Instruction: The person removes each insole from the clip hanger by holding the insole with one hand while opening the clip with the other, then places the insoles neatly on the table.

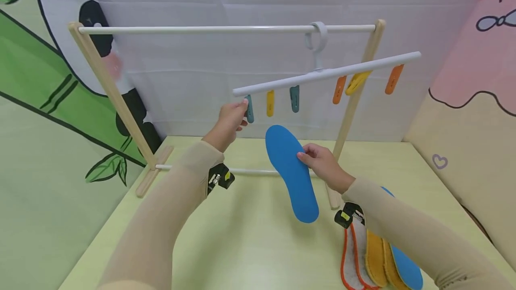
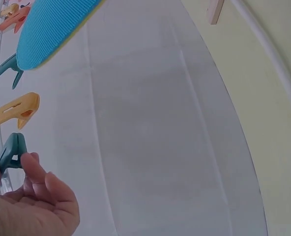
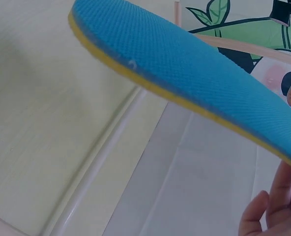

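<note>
My left hand (image 1: pixel 230 122) pinches the teal clip (image 1: pixel 250 109) at the left end of a white hanger bar (image 1: pixel 282 85). In the left wrist view that teal clip (image 2: pixel 13 152) sits between thumb and forefinger. A blue insole (image 1: pixel 291 173) is held by its side edge in my right hand (image 1: pixel 322 164), below the bar and apart from the clips. In the right wrist view the insole (image 3: pixel 185 73) shows a ribbed blue face and a yellow edge. Beside the pinched clip hang a yellow clip (image 1: pixel 270 103) and another teal clip (image 1: pixel 294 99).
The hanger hooks by a ring (image 1: pixel 318 35) onto the white rail (image 1: pixel 201 30) of a wooden stand (image 1: pixel 113 93), tilted with its left end lower. Orange clips (image 1: pixel 339 90) and a yellow one hang at the right. Several insoles (image 1: pixel 376 258) lie on the table (image 1: pixel 225 245) under my right forearm.
</note>
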A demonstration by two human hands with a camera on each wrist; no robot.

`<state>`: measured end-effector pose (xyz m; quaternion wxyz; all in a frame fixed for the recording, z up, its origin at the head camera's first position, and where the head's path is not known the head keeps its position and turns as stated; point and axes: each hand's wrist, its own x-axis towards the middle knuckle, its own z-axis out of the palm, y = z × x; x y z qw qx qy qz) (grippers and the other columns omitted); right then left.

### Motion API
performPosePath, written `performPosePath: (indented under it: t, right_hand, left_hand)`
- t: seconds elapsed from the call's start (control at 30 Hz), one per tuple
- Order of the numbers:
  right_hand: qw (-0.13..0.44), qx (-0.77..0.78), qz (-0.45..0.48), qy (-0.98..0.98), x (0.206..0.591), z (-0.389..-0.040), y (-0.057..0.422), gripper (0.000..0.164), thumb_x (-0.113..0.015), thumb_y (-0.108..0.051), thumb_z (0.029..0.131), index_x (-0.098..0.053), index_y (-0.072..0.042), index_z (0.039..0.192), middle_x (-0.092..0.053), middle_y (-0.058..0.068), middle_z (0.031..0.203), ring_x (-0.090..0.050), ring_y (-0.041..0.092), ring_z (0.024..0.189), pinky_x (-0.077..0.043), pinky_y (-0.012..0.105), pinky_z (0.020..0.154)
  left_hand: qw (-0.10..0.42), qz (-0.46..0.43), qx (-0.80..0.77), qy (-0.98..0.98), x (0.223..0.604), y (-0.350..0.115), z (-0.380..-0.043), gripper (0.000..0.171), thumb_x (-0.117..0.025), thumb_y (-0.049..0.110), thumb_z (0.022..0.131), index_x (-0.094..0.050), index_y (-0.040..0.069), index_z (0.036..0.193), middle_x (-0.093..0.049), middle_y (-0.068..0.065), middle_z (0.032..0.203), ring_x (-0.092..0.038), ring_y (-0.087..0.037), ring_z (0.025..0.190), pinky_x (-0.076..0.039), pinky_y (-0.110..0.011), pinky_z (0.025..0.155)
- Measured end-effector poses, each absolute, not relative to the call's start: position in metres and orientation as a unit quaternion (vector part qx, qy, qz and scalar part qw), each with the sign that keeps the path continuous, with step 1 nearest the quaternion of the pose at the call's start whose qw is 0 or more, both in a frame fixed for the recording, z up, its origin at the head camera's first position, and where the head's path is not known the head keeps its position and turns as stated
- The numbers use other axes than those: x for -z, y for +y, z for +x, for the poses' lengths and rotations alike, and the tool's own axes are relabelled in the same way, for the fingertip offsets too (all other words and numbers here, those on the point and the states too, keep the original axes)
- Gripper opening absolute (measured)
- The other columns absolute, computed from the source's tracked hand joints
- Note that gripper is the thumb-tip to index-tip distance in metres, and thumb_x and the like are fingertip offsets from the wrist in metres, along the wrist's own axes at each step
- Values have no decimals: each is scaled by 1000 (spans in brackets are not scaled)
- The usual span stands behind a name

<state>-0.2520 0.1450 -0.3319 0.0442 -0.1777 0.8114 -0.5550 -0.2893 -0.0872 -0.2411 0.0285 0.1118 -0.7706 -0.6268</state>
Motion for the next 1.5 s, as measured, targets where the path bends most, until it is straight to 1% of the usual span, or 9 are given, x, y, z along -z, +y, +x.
performPosePath:
  t: [0.13,0.37,0.47,0.57,0.67,1.03,1.27,1.43,1.5]
  right_hand:
    - [49,568,-179,802,334,-251,149,27,-49,-13,101,-53,10,115,-61,16,99,-62,24,92,-46,46,94]
    - [37,578,-165,799,337,-249,160,28,-49,-12,101,-53,12,115,-62,11,93,-61,17,87,-48,43,91]
    - [28,572,-158,804,335,-250,166,29,-50,-13,101,-53,11,115,-62,10,93,-61,16,85,-49,40,89]
    - [19,564,-145,813,333,-249,173,29,-50,-14,101,-53,11,115,-62,12,94,-60,17,86,-49,39,88]
    - [13,555,-133,821,332,-247,180,30,-50,-15,101,-53,10,115,-62,12,95,-59,16,86,-49,37,87]
    - [23,529,-140,837,338,-244,203,29,-51,-16,101,-54,10,112,-62,13,96,-60,19,88,-50,42,89]
    - [45,507,-112,853,348,-235,229,31,-51,-21,101,-55,9,110,-63,7,91,-58,18,85,-48,33,81]
    - [48,506,-100,855,355,-233,249,34,-52,-23,101,-56,9,111,-64,6,91,-59,16,84,-49,33,80]
    - [49,506,-98,855,357,-232,256,35,-52,-22,101,-56,10,113,-64,6,91,-59,16,83,-49,33,80]
  left_hand:
    - [29,118,628,-768,242,-90,-289,33,-44,34,103,-51,9,83,-52,-4,92,-46,-18,74,-36,-29,70]
    - [35,121,638,-760,243,-92,-287,34,-44,36,102,-48,9,82,-49,-2,91,-45,-17,76,-35,-29,70]
    - [60,127,638,-758,242,-93,-288,34,-45,37,102,-54,7,90,-48,-2,88,-44,-16,74,-35,-29,70]
    - [88,130,637,-755,241,-93,-289,39,-46,37,101,-60,1,106,-48,-3,85,-43,-14,69,-35,-28,67]
    - [107,132,645,-745,241,-94,-290,43,-48,36,101,-61,-2,117,-48,-3,86,-42,-13,66,-35,-25,65]
    - [90,149,638,-750,240,-95,-291,41,-47,36,101,-61,2,118,-48,-2,93,-42,-14,70,-34,-26,65]
    - [68,141,616,-772,237,-91,-291,47,-45,35,102,-50,4,137,-52,-7,118,-45,-17,84,-40,-29,80]
    - [64,141,617,-772,238,-88,-294,46,-45,33,102,-49,3,136,-50,-7,113,-45,-19,91,-41,-34,89]
    - [58,141,617,-772,237,-86,-294,45,-46,33,102,-49,3,136,-49,-7,112,-44,-19,92,-40,-34,89]
